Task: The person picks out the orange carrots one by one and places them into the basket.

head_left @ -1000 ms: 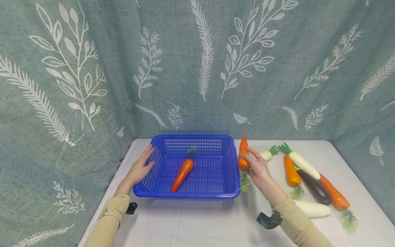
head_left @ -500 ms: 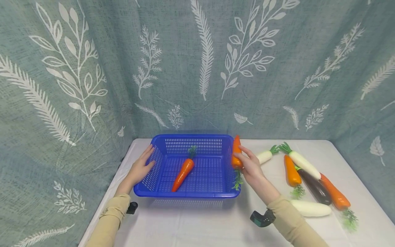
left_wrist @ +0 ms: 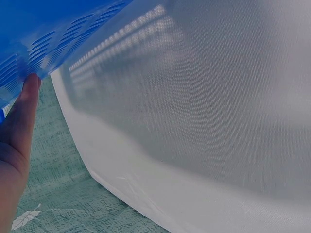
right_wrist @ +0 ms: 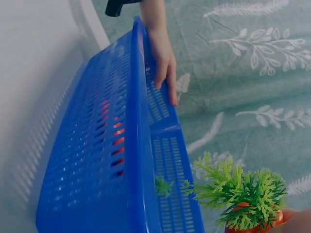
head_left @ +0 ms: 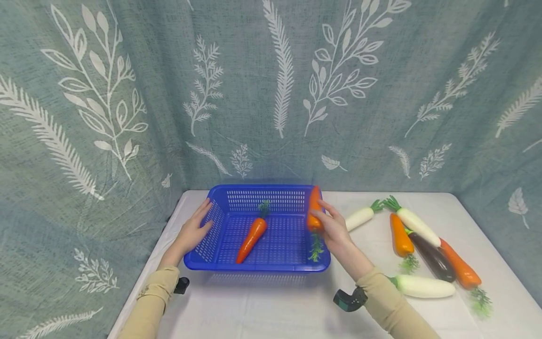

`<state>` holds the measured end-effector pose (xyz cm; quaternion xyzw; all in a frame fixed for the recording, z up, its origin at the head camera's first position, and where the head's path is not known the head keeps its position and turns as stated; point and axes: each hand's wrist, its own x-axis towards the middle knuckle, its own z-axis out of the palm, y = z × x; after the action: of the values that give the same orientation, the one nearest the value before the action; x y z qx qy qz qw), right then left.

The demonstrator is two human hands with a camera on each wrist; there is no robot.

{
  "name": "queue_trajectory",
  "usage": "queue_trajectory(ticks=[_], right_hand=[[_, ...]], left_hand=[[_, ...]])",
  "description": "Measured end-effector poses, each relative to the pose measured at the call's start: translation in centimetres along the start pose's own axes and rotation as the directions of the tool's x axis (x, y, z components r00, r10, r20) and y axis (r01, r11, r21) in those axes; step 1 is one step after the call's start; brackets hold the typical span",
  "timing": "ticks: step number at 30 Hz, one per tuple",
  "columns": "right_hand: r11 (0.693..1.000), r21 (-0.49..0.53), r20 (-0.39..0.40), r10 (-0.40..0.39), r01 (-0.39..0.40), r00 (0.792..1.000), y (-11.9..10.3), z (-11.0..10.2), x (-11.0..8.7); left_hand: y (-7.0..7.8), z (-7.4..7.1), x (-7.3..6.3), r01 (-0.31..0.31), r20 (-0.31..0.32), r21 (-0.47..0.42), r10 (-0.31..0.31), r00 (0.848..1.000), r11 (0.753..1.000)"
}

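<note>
My right hand (head_left: 336, 230) grips an orange carrot (head_left: 314, 212) with its leafy top downward, over the right side of the blue basket (head_left: 258, 267). In the right wrist view, the green leaves (right_wrist: 243, 191) and a bit of the carrot's orange end (right_wrist: 252, 213) show beside the hand. A redder carrot (head_left: 252, 238) lies slantwise on the basket's floor. My left hand (head_left: 192, 230) rests at the basket's left rim with its fingers fairly straight. In the left wrist view, a finger (left_wrist: 29, 97) touches the basket's perforated wall (left_wrist: 53, 41).
To the right on the white table (head_left: 262, 310) lie white radishes (head_left: 417, 226) (head_left: 427, 286) (head_left: 360, 216), an orange carrot (head_left: 401, 235), a dark eggplant (head_left: 432, 256) and another carrot (head_left: 459, 266). A patterned green curtain (head_left: 254, 94) hangs behind and at both sides.
My right hand has carried the carrot leftward, from beside the basket to over its right side. My left hand and the basket have stayed where they were.
</note>
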<state>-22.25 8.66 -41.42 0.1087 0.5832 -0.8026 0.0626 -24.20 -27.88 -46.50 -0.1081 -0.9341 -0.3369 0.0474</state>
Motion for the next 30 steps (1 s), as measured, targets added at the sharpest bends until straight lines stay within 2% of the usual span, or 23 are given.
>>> queue_trajectory(ticks=[14,30], right_hand=[[0.999,0.022,0.001,-0.029,0.029,1.0,1.3,2.3,-0.1],[0.998,0.056,-0.027,-0.006,0.007,1.0,3.0,4.2,0.6]], left_hand=[[0.2,-0.3,-0.3,-0.003,0.009,-0.013,0.003,1.0,1.0],[0.0,-0.2,-0.2,0.004,0.012,-0.009,-0.004,1.0,1.0]])
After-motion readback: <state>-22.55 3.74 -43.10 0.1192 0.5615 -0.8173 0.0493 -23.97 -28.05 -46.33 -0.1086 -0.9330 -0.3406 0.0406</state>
